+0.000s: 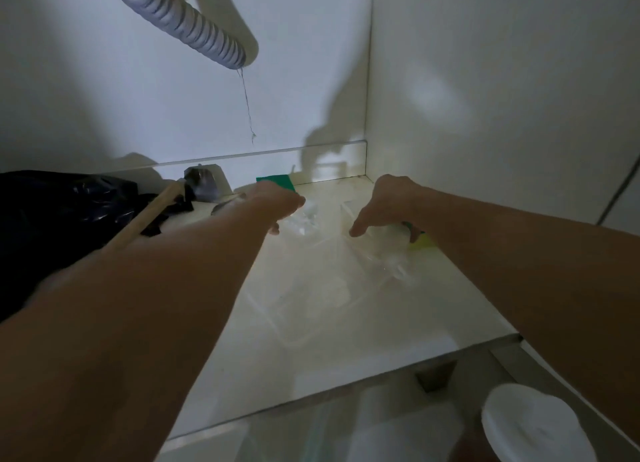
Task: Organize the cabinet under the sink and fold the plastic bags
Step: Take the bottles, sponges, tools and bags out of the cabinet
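While both hands reach deep into the cabinet, these are the risks as they stand now, placed relative to the clear plastic bag (322,281) lying flat on the cabinet floor (398,330).

Left hand: the left hand (277,202) sits at the bag's far left corner; its fingers curl down onto crinkled film, and it seems to pinch that corner, though blur hides the exact hold.

Right hand: the right hand (384,202) is at the bag's far right corner, index finger pointing down, the other fingers curled around bunched film.

Bag risk: in my judgement the film is thin and slippery, so an uneven pull by the 2 hands could skew the fold or let a corner slip free.

Sponge risk: a yellow-green sponge (420,240) lies touching the right hand, just right of the bag; dragging the bag could catch it.

Green pad: a green pad (275,180) lies just beyond the bag, behind the left hand; it could be pushed to the back wall.

Hammer risk: a wooden-handled hammer (156,208) rests left of the bag, beside the left forearm and on a black bag (62,212); a sideways elbow could knock it.

Hose risk: a corrugated drain hose (194,21) hangs above and behind the bag; lifting the hands high could bump it.
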The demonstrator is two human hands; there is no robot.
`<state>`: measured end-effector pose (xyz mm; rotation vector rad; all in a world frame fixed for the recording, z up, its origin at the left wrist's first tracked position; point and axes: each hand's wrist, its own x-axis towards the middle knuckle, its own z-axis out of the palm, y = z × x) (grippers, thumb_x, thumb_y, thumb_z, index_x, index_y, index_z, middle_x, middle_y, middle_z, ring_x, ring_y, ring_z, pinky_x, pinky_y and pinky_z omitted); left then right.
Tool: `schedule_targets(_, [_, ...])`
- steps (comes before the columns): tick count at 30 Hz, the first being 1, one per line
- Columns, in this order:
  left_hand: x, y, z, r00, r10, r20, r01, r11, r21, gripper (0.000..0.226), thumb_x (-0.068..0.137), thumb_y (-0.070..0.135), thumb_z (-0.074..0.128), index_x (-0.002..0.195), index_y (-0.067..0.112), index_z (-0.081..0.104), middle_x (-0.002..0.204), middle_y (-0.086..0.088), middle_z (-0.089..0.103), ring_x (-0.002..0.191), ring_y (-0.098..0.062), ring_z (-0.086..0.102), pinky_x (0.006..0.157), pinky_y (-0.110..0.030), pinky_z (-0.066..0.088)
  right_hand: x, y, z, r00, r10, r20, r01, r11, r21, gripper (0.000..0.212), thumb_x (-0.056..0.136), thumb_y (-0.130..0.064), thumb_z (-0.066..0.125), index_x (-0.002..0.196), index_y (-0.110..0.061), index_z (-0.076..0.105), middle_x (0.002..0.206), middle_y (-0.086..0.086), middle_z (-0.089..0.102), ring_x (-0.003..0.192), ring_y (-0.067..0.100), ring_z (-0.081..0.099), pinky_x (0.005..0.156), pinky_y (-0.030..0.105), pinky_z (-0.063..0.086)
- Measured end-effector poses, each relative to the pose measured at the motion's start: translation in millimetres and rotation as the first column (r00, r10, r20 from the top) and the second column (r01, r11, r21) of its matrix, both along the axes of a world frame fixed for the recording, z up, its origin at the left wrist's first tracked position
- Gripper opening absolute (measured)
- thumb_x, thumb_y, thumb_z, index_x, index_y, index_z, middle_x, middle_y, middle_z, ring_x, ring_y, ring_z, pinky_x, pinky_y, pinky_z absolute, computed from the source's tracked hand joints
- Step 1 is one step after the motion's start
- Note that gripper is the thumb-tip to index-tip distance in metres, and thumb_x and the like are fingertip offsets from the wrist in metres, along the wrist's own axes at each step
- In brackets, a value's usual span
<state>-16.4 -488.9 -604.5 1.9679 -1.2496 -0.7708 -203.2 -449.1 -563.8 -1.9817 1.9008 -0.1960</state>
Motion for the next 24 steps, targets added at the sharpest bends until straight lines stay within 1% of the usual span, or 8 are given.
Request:
schedule_targets(2, [-6,-9,-4,0.988,0.022,-0.153,-0.020,1.000,0.015,0.039,0.087,0.030,0.071,0.105,0.009,0.044,0.100,-0.010,0.049,0.090,-0.030,0.056,0.085,-0.043,0.057,2,-3,-3,1.000,0.015,-0.021,-0.015,1.000,-0.006,0.052,0.069,-0.038,0.086,0.094,-0.010,0.051,0.079,0.002,0.048,0.081,0.024,0.059,0.049,0.030,0.044])
schedule_targets(7, [-12,-24,-10,0.950,0.051,-0.308,-0.007,0.990,0.142,0.043,0.081,0.030,0.077,0.096,0.010,0.042,0.090,-0.016,0.048,0.088,-0.034,0.059,0.057,-0.039,0.056,2,-5,-5,0.996,0.062,-0.069,-0.064,0.998,-0.029,0.057,0.069,-0.040,0.086,0.109,-0.012,0.056,0.078,0.001,0.046,0.072,0.019,0.054,0.045,0.029,0.042])
schedule_targets(10, [-16,-33,-13,0.954,0.082,-0.287,-0.029,0.982,0.187,0.043,0.080,0.024,0.075,0.104,0.006,0.044,0.104,-0.020,0.052,0.099,-0.036,0.061,0.073,-0.046,0.059,1,-4,-4,0.995,0.075,-0.063,-0.075,0.997,0.011,0.061,0.069,-0.038,0.086,0.116,-0.011,0.058,0.080,0.002,0.046,0.073,0.021,0.054,0.046,0.031,0.044])
schedule_targets(12, [-21,-35,-11,0.967,0.087,-0.238,-0.041,0.981,0.191,0.041,0.083,0.018,0.069,0.111,0.004,0.042,0.109,-0.019,0.051,0.104,-0.037,0.059,0.080,-0.049,0.057,0,-3,-3,0.996,0.069,-0.050,-0.067,0.997,0.040,0.060,0.068,-0.034,0.087,0.114,-0.010,0.058,0.081,0.003,0.047,0.071,0.020,0.054,0.046,0.031,0.045])
schedule_targets(15, [-27,-31,-4,0.971,0.088,-0.221,-0.039,0.975,0.218,0.038,0.087,0.006,0.060,0.116,0.007,0.035,0.119,-0.018,0.043,0.099,-0.044,0.056,0.064,-0.051,0.057,-5,-4,-4,0.999,0.036,-0.016,-0.036,0.999,0.035,0.048,0.065,-0.029,0.088,0.097,-0.009,0.058,0.082,0.003,0.052,0.067,0.018,0.055,0.045,0.030,0.047])
schedule_targets(17, [-28,-28,-4,0.959,0.110,-0.260,-0.053,0.975,0.218,0.042,0.088,0.001,0.057,0.126,0.004,0.037,0.128,-0.017,0.040,0.094,-0.049,0.052,0.074,-0.053,0.057,-7,-3,-5,1.000,0.004,0.013,-0.005,1.000,0.023,0.041,0.064,-0.027,0.088,0.084,-0.009,0.058,0.082,0.005,0.056,0.068,0.019,0.057,0.050,0.034,0.053])
schedule_targets(20, [-30,-20,-2,0.920,0.124,-0.372,-0.067,0.984,0.162,0.056,0.087,-0.001,0.058,0.139,0.005,0.040,0.146,-0.014,0.037,0.122,-0.046,0.046,0.077,-0.057,0.056,-11,-1,-3,0.994,-0.049,0.100,0.045,0.998,0.046,0.044,0.060,-0.024,0.090,0.082,-0.009,0.055,0.089,0.010,0.057,0.077,0.029,0.063,0.066,0.050,0.061])
schedule_targets(24, [-27,-7,4,0.895,0.130,-0.426,-0.124,0.991,0.042,0.059,0.064,0.000,0.067,0.121,0.011,0.058,0.123,-0.013,0.057,0.108,-0.038,0.057,0.048,-0.047,0.052,-19,8,15,0.991,-0.066,0.115,0.062,0.998,0.031,0.047,0.057,-0.026,0.092,0.082,-0.008,0.056,0.092,0.014,0.064,0.081,0.035,0.067,0.068,0.054,0.060])
